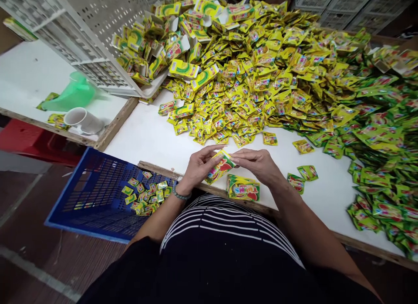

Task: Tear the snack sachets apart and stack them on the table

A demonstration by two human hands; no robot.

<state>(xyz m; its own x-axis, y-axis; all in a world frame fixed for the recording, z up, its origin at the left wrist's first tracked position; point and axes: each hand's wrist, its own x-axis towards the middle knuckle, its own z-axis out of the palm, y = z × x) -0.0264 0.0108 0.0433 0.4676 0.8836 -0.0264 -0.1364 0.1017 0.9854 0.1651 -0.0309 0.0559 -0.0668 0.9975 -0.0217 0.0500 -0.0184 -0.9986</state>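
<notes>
My left hand [200, 164] is wrapped round a small yellow-green printed carton [222, 166], holding it tilted above the table's front edge. The fingers of my right hand [256, 163] pinch the carton's upper right end; whether its flap is open or folded, I cannot tell. Just below, a second printed carton [243, 188] lies at the edge of the table, near my right wrist. Beyond my hands spreads a big heap of yellow sachets [254, 86]. Green sachets [385, 164] are piled on the right, and a few loose green sachets [307, 173] lie beside my right forearm.
A blue crate [94, 195] with several packed cartons stands low at left. Open yellow cartons [156, 64] spill from a tipped white plastic crate [98, 38]. A white mug [83, 120] and a green translucent object [73, 95] sit on the left table. A wooden strip [156, 168] edges the worktable.
</notes>
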